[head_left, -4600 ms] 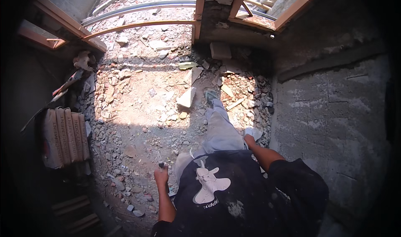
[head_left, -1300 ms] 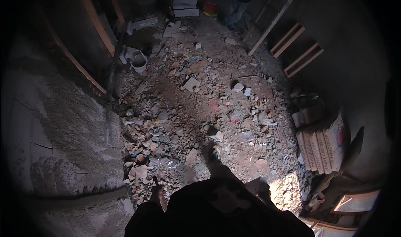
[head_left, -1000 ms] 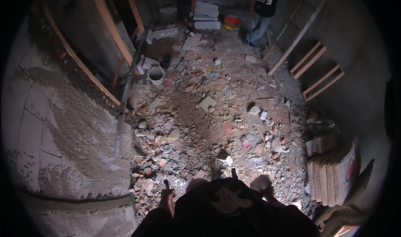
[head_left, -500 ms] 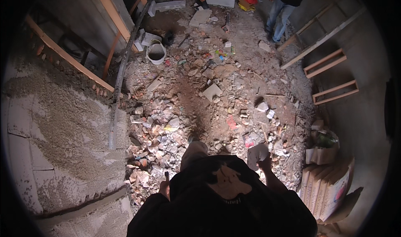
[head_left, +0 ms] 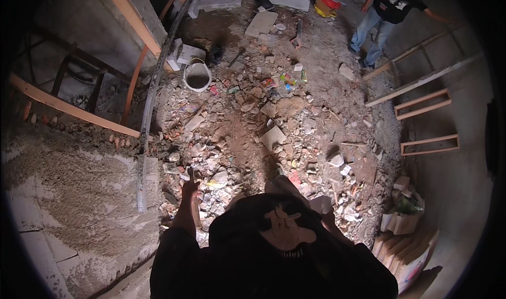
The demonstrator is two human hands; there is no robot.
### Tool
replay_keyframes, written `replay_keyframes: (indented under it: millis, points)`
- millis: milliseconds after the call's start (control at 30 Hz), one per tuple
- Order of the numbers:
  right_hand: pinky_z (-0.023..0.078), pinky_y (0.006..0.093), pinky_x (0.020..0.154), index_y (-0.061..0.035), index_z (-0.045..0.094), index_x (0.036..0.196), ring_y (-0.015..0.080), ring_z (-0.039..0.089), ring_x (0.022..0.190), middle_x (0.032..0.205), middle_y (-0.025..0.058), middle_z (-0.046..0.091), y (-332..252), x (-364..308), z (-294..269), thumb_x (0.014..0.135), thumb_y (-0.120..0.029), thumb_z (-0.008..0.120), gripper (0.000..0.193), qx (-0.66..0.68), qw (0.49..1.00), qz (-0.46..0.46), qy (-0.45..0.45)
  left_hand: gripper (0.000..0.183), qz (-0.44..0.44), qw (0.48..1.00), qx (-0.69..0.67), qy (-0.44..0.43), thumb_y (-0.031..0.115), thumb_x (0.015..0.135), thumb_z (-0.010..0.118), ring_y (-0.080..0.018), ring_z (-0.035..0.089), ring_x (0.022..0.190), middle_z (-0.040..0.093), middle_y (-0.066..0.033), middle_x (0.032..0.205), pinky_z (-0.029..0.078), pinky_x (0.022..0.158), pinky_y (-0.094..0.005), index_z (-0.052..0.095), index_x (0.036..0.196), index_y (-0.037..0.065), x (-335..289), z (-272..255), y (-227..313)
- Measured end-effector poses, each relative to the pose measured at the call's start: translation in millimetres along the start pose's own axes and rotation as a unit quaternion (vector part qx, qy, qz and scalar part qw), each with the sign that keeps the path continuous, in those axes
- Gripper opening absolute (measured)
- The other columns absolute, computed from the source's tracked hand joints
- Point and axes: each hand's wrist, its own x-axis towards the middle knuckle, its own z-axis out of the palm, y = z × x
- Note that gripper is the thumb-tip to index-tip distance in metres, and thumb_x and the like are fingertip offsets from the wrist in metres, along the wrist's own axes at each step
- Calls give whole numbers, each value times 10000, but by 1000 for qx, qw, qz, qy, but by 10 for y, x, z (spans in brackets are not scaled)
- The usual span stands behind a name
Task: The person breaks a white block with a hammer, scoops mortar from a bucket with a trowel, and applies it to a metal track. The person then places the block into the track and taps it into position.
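My left hand (head_left: pixel 190 189) is held out over the rubble, left of my body, its fingers closed round a slim stick-like tool (head_left: pixel 196 214). A dark end shows above the fist and a light brown shaft hangs below it; its exact kind does not show. Low on my right, my right hand (head_left: pixel 328 218) grips a flat grey rectangular piece (head_left: pixel 319 203) by its edge. My sleeve and body partly cover that arm. Broken stone and brick rubble (head_left: pixel 219 179) lies beneath both hands.
A white bucket (head_left: pixel 207 79) stands ahead left, near a long metal bar (head_left: pixel 149 109) beside the mortar-smeared block wall (head_left: pixel 79 193). Another person (head_left: pixel 387 14) stands far right, near a leaning wooden ladder (head_left: pixel 421 81). Stacked bags (head_left: pixel 406 251) sit at right.
My left hand has swung forward and up with the tool. The grey piece in my right hand has drawn back toward my body. The view has shifted as I walk, with my other leg forward.
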Motion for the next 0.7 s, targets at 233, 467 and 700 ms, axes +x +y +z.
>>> replay_keyframes:
  millis: [233, 467, 700]
  points:
    - [429, 549, 917, -75, 270, 1310, 477, 489, 1125, 1231, 279, 479, -876, 1163, -122, 662, -381, 754, 865, -118, 992, 53, -13, 434, 12, 998, 62, -7, 157, 876, 620, -278, 616, 558, 602, -176, 852, 566, 496, -427, 439, 1267, 100, 520, 888, 503]
    - [325, 584, 987, -165, 150, 1355, 434, 395, 1230, 1312, 239, 385, -2314, 1670, -664, 544, -271, 823, 1059, -156, 983, 94, -18, 334, -25, 989, 144, -11, 244, 832, 654, -280, 653, 657, 637, -168, 773, 529, 555, -392, 577, 1016, -24, 632, 1170, 590]
    - [371, 553, 974, -154, 98, 1413, 444, 419, 1195, 1283, 257, 403, -3358, 2524, -369, 522, -205, 803, 1138, -168, 981, 101, 14, 401, -97, 986, 129, -29, 331, 777, 691, -305, 657, 810, 672, -171, 827, 481, 706, -433, 658, 934, -37, 1583, 723, 1121]
